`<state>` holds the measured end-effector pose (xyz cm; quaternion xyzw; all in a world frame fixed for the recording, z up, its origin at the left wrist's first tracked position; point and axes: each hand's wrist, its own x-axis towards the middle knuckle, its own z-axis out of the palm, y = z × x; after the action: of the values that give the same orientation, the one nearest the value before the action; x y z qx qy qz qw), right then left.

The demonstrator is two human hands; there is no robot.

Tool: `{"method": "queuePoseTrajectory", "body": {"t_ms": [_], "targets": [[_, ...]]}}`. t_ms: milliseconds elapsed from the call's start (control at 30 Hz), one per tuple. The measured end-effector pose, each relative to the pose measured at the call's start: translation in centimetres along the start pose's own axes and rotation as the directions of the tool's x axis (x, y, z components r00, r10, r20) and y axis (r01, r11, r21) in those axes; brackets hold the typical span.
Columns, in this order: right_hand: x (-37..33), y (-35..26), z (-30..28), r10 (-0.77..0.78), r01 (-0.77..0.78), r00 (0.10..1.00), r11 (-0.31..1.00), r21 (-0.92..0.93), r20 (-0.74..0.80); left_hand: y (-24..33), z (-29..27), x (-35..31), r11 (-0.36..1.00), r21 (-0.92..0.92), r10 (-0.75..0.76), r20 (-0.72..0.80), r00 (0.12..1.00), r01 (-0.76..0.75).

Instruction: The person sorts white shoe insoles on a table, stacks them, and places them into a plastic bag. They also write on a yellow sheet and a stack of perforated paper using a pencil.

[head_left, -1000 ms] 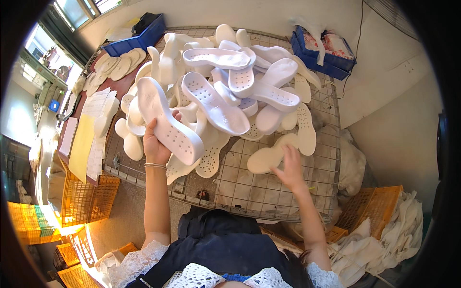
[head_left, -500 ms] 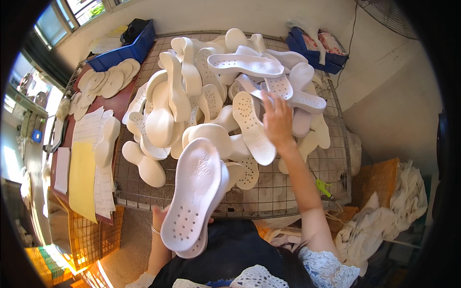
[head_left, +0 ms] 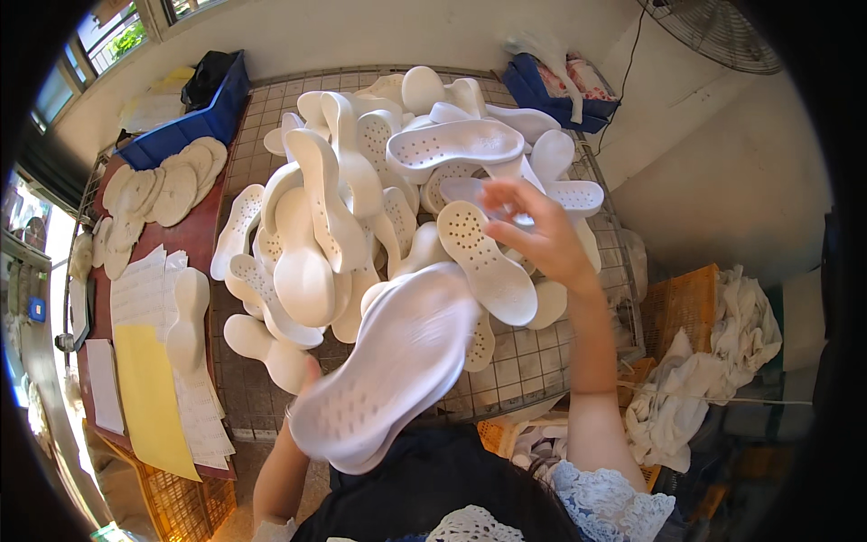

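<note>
Stacked white soles (head_left: 388, 361) now lean further to the right than half a second ago, their upper end swung across the front of the heap (head_left: 302, 280). Left grip (head_left: 307, 378) holds them near their lower left edge, over the person's lap and the near edge of the wire-grid surface (head_left: 515, 370); its fingers are hidden behind them. Right grip (head_left: 537, 230) is over the heap's right side, blurred, thumb and fingers parted with nothing visibly held; whether it touches a sole I cannot tell. Just below it, a perforated cream sole (head_left: 492, 280) slants down toward the right. To the left, a reddish-brown surface (head_left: 172, 237) carries a yellow sheet (head_left: 149, 397), papers with a single sole (head_left: 188, 316) on them, and flat rounded pieces (head_left: 181, 185).
</note>
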<state>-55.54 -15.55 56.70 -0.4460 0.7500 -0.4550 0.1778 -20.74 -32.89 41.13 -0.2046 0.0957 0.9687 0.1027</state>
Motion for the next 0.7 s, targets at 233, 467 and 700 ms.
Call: {"method": "queuePoseTrajectory", "body": {"t_ms": [233,467,700], "targets": [[14.3,10.2,1.0,-0.309,0.135,0.951,0.490,-0.861,-0.027,-1.1,-0.1,2.7,0.982,0.147,-0.107,-0.067,0.992,0.115],[4.0,3.7,-0.3,-0.525,0.540,0.841,0.798,-0.269,0.129,0.1,4.9,7.1,0.996,-0.064,0.050,-0.203,0.978,-0.064],[7.7,12.4,-3.5,0.400,-0.441,0.891,0.877,-0.194,-0.215,1.6,6.0,6.3,0.961,0.138,0.267,-0.222,0.938,-0.241]]}}
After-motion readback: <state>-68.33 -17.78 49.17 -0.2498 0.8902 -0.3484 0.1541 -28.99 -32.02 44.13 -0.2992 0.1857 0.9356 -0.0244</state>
